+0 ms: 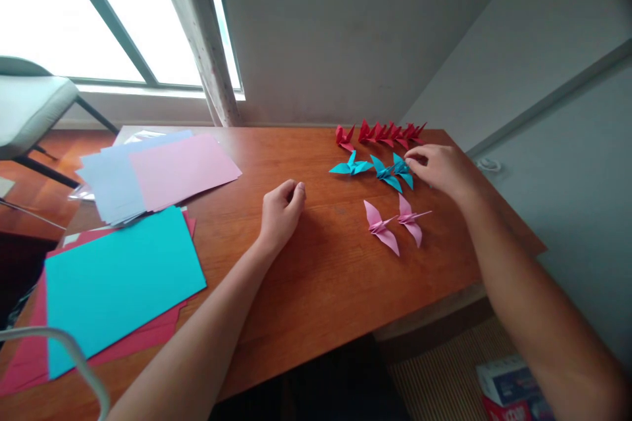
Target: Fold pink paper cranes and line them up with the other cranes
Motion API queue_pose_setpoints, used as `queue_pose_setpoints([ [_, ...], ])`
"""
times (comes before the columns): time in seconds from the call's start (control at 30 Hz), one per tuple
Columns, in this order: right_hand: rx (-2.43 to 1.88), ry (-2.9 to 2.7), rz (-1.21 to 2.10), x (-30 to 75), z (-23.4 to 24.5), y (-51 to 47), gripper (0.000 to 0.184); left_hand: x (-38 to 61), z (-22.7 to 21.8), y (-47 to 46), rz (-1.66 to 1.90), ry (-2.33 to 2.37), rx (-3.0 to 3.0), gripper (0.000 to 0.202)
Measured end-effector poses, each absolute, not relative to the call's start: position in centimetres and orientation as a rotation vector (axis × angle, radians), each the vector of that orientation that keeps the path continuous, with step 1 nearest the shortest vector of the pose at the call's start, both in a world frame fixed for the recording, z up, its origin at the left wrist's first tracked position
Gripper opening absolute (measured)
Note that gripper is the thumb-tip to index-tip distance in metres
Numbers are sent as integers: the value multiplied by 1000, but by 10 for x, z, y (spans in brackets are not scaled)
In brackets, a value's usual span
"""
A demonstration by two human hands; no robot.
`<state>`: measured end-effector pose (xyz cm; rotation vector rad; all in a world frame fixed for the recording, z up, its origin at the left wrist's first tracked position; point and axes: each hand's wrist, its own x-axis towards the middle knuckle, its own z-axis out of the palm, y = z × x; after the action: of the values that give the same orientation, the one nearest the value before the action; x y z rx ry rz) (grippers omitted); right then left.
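Observation:
My right hand (439, 168) rests at the right end of a row of three turquoise paper cranes (382, 171), its fingertips pinching the rightmost crane (403, 170). My left hand (281, 210) lies on the wooden table (316, 289) in a loose fist, with nothing visible in it. Behind the turquoise row stands a line of several red paper cranes (380, 133). Two pink paper cranes (392, 223) sit in front, nearer to me.
Stacks of paper lie at the left: pink sheets (182, 168) over pale blue ones (111, 184), and a turquoise sheet (118, 283) over red ones (29, 362). A chair (29, 105) stands by the window. A box (513, 388) lies on the floor at lower right.

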<state>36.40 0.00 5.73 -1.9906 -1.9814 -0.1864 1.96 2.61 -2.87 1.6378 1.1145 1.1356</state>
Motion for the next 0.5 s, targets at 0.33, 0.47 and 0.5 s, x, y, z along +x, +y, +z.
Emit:
queue_pose_setpoints([
  [0.33,-2038,-2115,-167,378,37,16,28,19,-27,25,1108,1128,1655,38],
  [0.47,-2121,-2122,-115,375,36,24,20,19,-26,25,1098,1132,1654,37],
  [0.5,-2131,-2100,-120,375,36,25,21,19,-26,25,1097,1133,1654,37],
])
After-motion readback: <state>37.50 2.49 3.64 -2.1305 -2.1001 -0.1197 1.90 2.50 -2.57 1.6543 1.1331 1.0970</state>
